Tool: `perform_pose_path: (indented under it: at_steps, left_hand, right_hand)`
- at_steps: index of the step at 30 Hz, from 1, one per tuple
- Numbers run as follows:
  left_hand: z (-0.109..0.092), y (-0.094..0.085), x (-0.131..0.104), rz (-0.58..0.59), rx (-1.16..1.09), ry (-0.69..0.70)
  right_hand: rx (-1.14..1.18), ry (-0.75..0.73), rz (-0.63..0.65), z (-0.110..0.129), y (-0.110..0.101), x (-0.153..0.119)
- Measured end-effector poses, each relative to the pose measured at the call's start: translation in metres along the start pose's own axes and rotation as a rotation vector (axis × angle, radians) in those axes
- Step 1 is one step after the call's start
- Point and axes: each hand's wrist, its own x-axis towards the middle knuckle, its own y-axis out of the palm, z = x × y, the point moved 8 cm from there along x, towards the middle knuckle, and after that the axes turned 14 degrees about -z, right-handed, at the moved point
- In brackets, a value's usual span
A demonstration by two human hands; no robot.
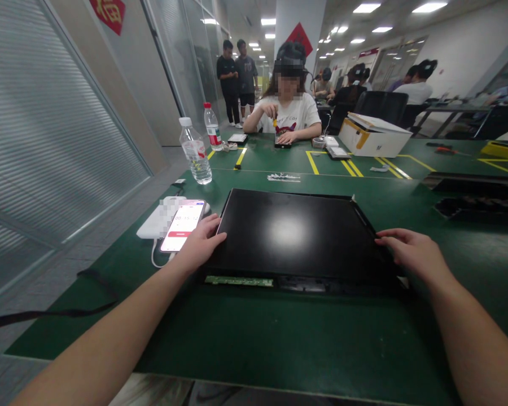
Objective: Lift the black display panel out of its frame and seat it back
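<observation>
Left forearm [110, 332] beside phone [187, 223], bottles [196, 155] beyond

By my fingers [215, 242], the display panel [258, 225] is smooth, with a soft, blurred sheen. The desk [279, 338] has a smooth, faintly shiny top; the nearer water bottle [201, 170] is clear, glossy plastic, the box [375, 144] matt white.

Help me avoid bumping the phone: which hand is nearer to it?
Left: the left hand is beside the phone; the right hand is across the black panel from it.

Hazy white glare on the black panel [296, 234]
</observation>
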Motion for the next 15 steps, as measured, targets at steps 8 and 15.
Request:
perform_pose_path:
  at_steps: [8, 15]
  left_hand:
    - [0.017, 0.002, 0.008, 0.071, 0.411, 0.135]
    - [0.021, 0.006, 0.01, 0.097, 0.55, 0.188]
  right_hand:
    - [-0.001, 0.028, 0.019, -0.003, 0.0, 0.0]
    - [0.022, -0.004, 0.016, -0.011, 0.003, 0.007]
